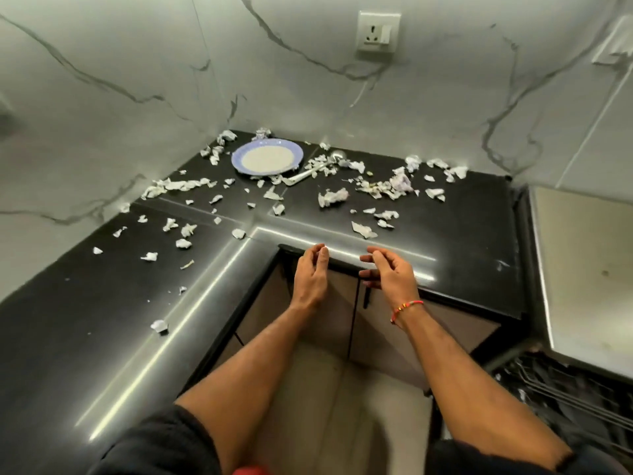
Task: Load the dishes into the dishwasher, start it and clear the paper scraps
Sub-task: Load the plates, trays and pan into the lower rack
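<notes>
Head view, corner of a black L-shaped counter [462,214] under white marble-veined walls; positions given from the plate.

1. Plate [267,156]: blue rim, pale centre, at the back corner of the counter, near the wall.
2. Paper scraps [332,197]: torn white bits strewn left, front and right of the plate; several crumpled wads to its right. Any print on them is too blurred to read.
3. Spoon [318,168]: just right of the plate, half buried under scraps; only the bowl and part of the handle show.
4. Left hand [310,274]: well in front of the plate, at the counter's inner edge, fingers loosely curled, holding nothing.
5. Right hand [388,272]: beside the left, fingers relaxed and slightly bent, holding nothing; red thread bracelet [406,310] at the wrist.
6. Wall socket [378,32]: above and right of the plate; no lettering legible.
7. Dishwasher [561,389]: far right and below, cut off by the frame edge; dark wire rack dim, contents unclear.
8. Cabinet doors [346,313]: beige, beneath the hands.
</notes>
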Demonstrator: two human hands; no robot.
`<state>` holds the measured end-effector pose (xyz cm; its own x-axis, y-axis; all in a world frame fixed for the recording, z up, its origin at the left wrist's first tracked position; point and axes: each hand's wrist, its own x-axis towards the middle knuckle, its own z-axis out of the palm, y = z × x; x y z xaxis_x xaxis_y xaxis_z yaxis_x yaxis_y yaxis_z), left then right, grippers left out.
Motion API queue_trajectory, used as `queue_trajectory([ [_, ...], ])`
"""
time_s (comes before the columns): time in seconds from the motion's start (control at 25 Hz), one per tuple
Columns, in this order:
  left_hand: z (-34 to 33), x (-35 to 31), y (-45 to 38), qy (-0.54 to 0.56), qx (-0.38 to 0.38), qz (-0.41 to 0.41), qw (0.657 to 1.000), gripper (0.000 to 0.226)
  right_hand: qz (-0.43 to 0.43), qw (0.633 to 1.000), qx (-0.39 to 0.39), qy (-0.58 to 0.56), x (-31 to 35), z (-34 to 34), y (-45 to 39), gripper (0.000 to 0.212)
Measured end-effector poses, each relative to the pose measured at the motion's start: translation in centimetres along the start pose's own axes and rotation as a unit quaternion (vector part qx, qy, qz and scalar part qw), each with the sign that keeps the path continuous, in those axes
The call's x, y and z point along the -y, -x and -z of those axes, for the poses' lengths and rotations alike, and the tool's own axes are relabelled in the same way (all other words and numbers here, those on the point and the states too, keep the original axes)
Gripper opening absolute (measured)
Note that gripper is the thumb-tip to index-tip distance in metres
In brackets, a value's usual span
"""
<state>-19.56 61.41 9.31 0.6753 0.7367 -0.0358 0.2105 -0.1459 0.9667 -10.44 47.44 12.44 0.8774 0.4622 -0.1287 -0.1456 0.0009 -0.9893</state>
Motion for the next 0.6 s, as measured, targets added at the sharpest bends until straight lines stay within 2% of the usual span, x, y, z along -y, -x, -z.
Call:
queue_trajectory([
  [0.2, 0.7, -0.9, -7.5, -0.003, -0.025, -0.013, 1.0, 0.037, -0.001, 0.999, 0.036, -0.005, -0.5, -3.3, -8.9, 0.019],
  [0.4, 1.4, -1.1, -15.3, -0.029, -0.084, 0.012, 0.996, 0.059, -0.03, 0.997, 0.072, -0.014, 0.5, -7.1, -18.5, 0.019],
  [0.52, 1.4, -1.6, -19.8, -0.04, -0.12, 0.005, 0.992, 0.044, -0.018, 0.992, 0.122, -0.02, 2.2, -8.2, -24.0, 0.016],
  [0.6, 1.2, -1.8, -21.8, -0.059, -0.111, 0.012, 0.992, 0.035, -0.043, 0.992, 0.111, -0.037, 2.9, -8.9, -26.6, 0.014],
])
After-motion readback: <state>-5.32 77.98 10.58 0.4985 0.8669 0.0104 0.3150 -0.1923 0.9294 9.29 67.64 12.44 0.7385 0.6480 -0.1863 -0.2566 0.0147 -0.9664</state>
